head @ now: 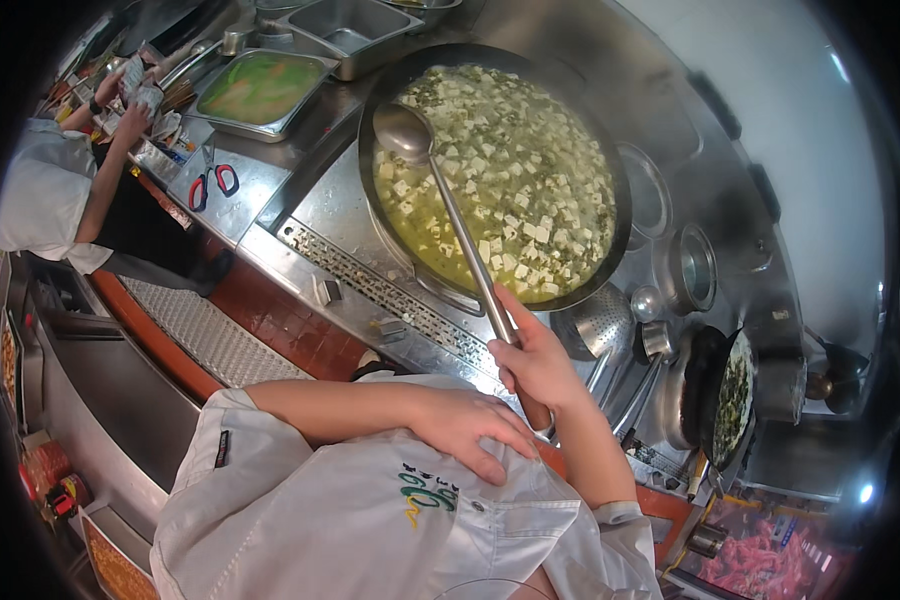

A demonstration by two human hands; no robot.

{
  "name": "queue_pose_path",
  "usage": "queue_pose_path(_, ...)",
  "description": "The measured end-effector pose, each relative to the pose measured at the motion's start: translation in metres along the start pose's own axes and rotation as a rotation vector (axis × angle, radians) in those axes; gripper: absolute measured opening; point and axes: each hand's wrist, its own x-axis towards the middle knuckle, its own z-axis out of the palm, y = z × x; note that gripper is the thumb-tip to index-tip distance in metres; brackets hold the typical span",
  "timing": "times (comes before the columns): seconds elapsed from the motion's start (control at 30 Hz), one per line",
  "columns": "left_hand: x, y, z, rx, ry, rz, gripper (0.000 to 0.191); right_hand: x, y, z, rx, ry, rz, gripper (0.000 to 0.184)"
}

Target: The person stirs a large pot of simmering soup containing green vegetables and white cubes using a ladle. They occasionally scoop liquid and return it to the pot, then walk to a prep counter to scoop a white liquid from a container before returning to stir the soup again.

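My right hand [534, 360] grips the wooden-ended handle of a long steel ladle [459, 217]. The ladle's bowl rests over the far left part of a large wok [621, 225], inside its rim. Small white cubes that look like tofu [525, 195] fill the wok, in a yellow-green broth with chopped greens; light steam blurs the far part. My left hand [474, 435] holds nothing and lies against the front of my white jacket [330, 517], thumb apart from the fingers.
Left of the wok are red-handled scissors [211, 184] and a steel pan of green liquid [266, 88]. A perforated strainer [604, 322], steel pots [694, 266] and a second wok [733, 405] stand right. A co-worker [52, 187] handles a package at far left.
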Motion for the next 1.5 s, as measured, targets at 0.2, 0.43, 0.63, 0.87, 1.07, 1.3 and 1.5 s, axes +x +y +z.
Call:
queue_pose_path(0.2, -0.01, -0.001, 0.003, 0.0, 0.013, 0.0, 0.063, 0.037, 0.008, -0.014, 0.039, 0.207, 0.069, 0.069)
queue_pose_path(0.43, -0.026, -0.002, 0.002, -0.001, 0.05, 0.014, 0.063, 0.024, 0.011, -0.037, -0.376, 0.551, -0.068, 0.071)
queue_pose_path(0.63, -0.023, -0.002, -0.005, -0.009, -0.002, 0.013, 0.062, -0.04, 0.015, -0.048, -0.466, 0.591, -0.088, 0.07)
queue_pose_path(0.87, -0.011, -0.005, -0.013, 0.011, -0.107, 0.027, 0.062, -0.123, 0.01, -0.043, -0.192, 0.484, 0.124, 0.071)
queue_pose_path(1.07, -0.002, -0.007, -0.019, 0.035, -0.164, 0.052, 0.061, -0.185, 0.021, -0.047, -0.044, 0.377, 0.203, 0.071)
queue_pose_path(1.3, 0.006, -0.01, -0.019, 0.01, -0.201, 0.094, 0.061, -0.114, 0.038, -0.066, -0.292, 0.376, 0.272, 0.067)
queue_pose_path(1.5, 0.004, -0.006, -0.014, 0.001, -0.19, 0.064, 0.061, -0.023, 0.04, -0.065, -0.293, 0.582, 0.034, 0.069)
